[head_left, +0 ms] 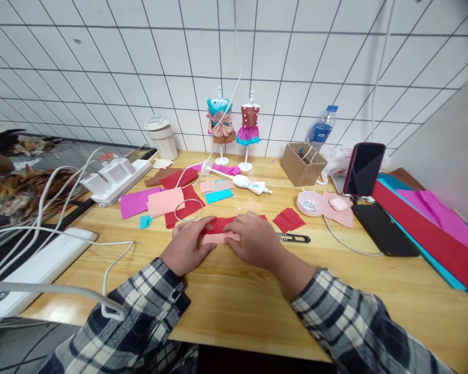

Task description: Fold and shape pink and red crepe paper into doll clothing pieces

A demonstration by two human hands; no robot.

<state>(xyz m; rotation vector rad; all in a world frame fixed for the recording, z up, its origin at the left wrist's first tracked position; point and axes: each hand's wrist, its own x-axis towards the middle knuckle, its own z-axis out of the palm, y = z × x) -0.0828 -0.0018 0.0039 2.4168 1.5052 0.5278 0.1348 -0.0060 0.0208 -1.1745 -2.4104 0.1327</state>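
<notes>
A narrow pink crepe-paper strip [220, 238] lies on the table along the front edge of a red crepe-paper piece [223, 224]. My left hand [187, 245] has its thumb and fingers closed on the left end of the strip. At the other end, my right hand [254, 240] pinches it, thumb in front and fingers over the red piece. Black thread snips [298, 238] stick out from behind my right hand. Just beyond my left hand is a thin metal ring [189, 210], resting partly on red paper.
Two small dressed mannequins [220, 122] stand by the wall; a bare white one [252, 185] lies before them. Coloured paper scraps [166, 201] spread left. Rightward are a pink bead bowl [312, 203], a cardboard box [303, 165] and a phone [365, 169]. A white cable [119, 254] crosses near my left sleeve.
</notes>
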